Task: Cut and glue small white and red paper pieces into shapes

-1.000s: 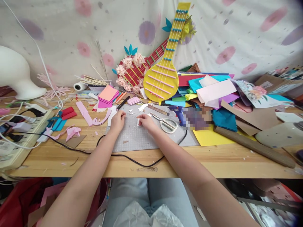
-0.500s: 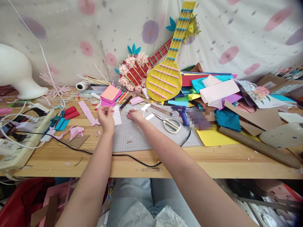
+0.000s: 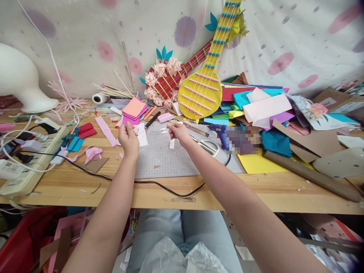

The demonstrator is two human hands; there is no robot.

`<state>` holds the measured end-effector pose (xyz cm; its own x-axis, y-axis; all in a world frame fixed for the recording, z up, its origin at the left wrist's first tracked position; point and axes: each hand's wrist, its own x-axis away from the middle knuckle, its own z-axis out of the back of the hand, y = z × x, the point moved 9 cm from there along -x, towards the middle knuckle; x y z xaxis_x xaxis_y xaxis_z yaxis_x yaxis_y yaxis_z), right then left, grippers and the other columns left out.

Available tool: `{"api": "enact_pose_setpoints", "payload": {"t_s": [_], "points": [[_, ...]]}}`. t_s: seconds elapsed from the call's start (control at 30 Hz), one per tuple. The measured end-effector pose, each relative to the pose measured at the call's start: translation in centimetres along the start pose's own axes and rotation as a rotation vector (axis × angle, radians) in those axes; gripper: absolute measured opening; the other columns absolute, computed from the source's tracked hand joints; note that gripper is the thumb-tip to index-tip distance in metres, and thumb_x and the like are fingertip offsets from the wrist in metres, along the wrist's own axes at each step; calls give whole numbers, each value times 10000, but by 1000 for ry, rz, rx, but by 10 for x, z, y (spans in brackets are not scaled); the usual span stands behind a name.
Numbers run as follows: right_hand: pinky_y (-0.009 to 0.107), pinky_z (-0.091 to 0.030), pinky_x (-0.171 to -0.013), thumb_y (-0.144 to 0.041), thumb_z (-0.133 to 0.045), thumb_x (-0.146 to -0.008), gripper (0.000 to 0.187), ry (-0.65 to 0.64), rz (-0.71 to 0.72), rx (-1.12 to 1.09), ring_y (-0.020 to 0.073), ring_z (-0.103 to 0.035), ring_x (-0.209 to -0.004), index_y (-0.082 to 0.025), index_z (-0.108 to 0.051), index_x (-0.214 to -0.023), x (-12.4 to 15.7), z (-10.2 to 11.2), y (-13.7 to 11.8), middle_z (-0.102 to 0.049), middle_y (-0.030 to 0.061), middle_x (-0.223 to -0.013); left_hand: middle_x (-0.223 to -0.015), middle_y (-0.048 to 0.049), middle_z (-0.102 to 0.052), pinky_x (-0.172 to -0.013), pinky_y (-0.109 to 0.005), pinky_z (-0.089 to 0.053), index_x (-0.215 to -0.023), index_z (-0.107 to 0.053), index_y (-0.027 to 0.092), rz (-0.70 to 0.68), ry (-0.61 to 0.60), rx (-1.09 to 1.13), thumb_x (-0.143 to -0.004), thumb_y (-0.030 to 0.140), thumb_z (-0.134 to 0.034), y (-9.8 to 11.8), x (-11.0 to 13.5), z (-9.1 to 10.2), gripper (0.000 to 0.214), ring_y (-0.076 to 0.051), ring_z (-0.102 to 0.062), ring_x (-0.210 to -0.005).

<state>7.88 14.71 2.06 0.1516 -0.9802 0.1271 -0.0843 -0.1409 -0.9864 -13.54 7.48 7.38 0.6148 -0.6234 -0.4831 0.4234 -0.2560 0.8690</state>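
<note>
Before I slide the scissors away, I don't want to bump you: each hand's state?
Left hand: closed; whether it holds anything cannot be told.
Right hand: closed in a pinch; anything held is unclear.

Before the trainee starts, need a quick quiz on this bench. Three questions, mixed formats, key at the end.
1. True or false: the yellow paper instrument overlaps in front of the red one.

2. Which of these is nearest to the right hand?
A) power strip
B) scissors
C) white mannequin head

3. Fill in: the scissors lie on a grey, gridded ____.

Key:
1. True; the yellow body covers part of the red one.
2. B; they lie just beyond the right wrist and forearm, partly hidden.
3. Cutting mat.
</note>
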Motion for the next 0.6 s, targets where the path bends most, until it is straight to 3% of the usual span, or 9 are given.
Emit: {"api": "enact_pose_setpoints", "payload": {"t_s": [0.13, 0.27, 0.43, 0.6], "points": [[204, -245, -362, -457, -496, -791, 340, 54, 109, 237, 50, -265, -320, -189, -451, -586, 14, 49, -8, -325, -87, -374, -434, 42, -386, -515, -222, -345, -632, -443, 190, 18, -295, -125, -858, 448, -289, 7, 14, -34, 376, -94, -409, -435], [224, -253, -467, -446, -464, -791, 349, 197, 255, 591, 79, -350, -442, -184, -463, -560, 28, 88, -12, -391, -46, -461, -460, 18, -453, -523, -250, -322, -634, -502, 195, 34, -647, -445, -817, 423, -385, -1, 33, -62, 315, -134, -462, -487], [253, -315, -592, -314, -423, -800, 170, 233, 330, 854, 144, -472, -624, -193, -510, -717, 43, 91, -1, -554, 6, -655, -754, -29, -592, -651, -265, -380, -755, -536, 192, -48, -840, -648, -743, 211, -494, -7, 58, -78, 48, -157, -540, -707], [279, -379, -699, -186, -388, -762, 178, 151, 449, 835, 162, -520, -738, -187, -525, -875, 52, 79, 2, -589, 41, -806, -954, -60, -588, -720, -255, -418, -848, -555, 174, -87, -849, -589, -667, 134, -584, 4, 69, -91, 187, -135, -558, -768]]}}
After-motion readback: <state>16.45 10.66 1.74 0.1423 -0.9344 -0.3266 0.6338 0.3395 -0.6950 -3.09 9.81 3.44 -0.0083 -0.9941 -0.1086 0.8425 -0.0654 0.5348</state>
